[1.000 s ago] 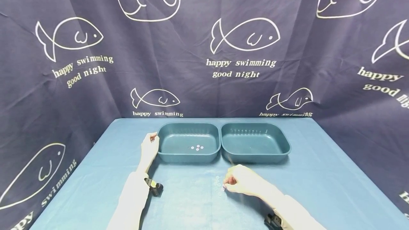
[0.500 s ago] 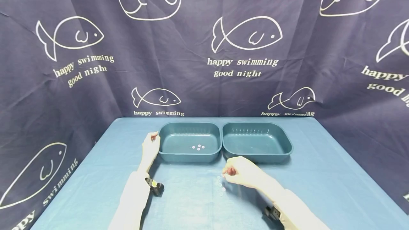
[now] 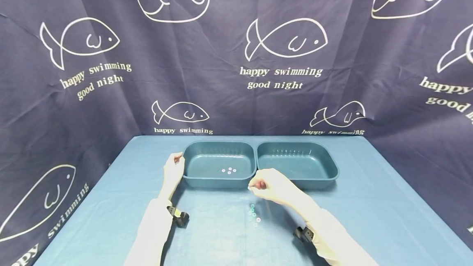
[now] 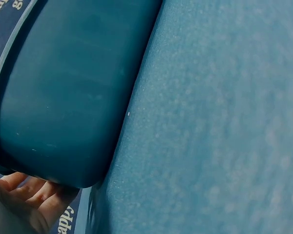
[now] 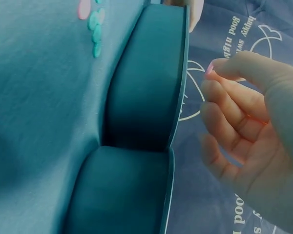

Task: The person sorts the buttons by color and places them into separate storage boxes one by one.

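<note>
My right hand (image 3: 271, 186) is raised near the front, where two blue-green bins meet. Between its thumb and index fingertip it pinches a small pink button (image 5: 209, 68), seen edge-on in the right wrist view. The left hand (image 3: 173, 169) is at the outer end of the left bin (image 3: 218, 182), its fingers (image 4: 49, 202) against the end wall and their tips partly hidden. Several pale pink buttons (image 3: 229, 172) lie on that bin's floor. On the cloth below the right hand are several teal buttons (image 5: 96, 34) and a pink button (image 3: 258, 220).
The right bin (image 3: 314, 183) stands side by side with the left one, with nothing visible on its floor. A light blue cloth (image 3: 218, 233) covers the table. Behind hangs a dark curtain (image 3: 229, 110) with white fish drawings.
My right hand has risen from the loose buttons, moving forward and then left to the bins' front, with the pink button. The left hand stays at the left bin.
</note>
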### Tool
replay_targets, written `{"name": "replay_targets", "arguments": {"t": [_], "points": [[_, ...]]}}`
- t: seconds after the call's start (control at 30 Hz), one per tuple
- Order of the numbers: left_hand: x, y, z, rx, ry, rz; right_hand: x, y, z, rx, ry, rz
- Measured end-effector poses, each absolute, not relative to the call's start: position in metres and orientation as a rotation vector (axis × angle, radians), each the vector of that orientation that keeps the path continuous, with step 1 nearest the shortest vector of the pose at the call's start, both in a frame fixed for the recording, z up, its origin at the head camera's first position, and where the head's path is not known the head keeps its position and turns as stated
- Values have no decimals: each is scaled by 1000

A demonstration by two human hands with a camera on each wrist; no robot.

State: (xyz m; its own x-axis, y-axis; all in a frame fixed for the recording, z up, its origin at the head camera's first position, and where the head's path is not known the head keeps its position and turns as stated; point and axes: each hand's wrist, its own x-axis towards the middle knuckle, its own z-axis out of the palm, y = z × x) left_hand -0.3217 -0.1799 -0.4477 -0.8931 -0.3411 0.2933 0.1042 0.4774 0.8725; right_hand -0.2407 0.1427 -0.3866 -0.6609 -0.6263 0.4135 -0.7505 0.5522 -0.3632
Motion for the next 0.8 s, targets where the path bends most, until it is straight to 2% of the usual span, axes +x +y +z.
{"name": "replay_targets", "arguments": {"t": [0.8], "points": [[-320,-180,-446,167,-2276,-1379,-270,127,-368,1028,-2617,845]]}}
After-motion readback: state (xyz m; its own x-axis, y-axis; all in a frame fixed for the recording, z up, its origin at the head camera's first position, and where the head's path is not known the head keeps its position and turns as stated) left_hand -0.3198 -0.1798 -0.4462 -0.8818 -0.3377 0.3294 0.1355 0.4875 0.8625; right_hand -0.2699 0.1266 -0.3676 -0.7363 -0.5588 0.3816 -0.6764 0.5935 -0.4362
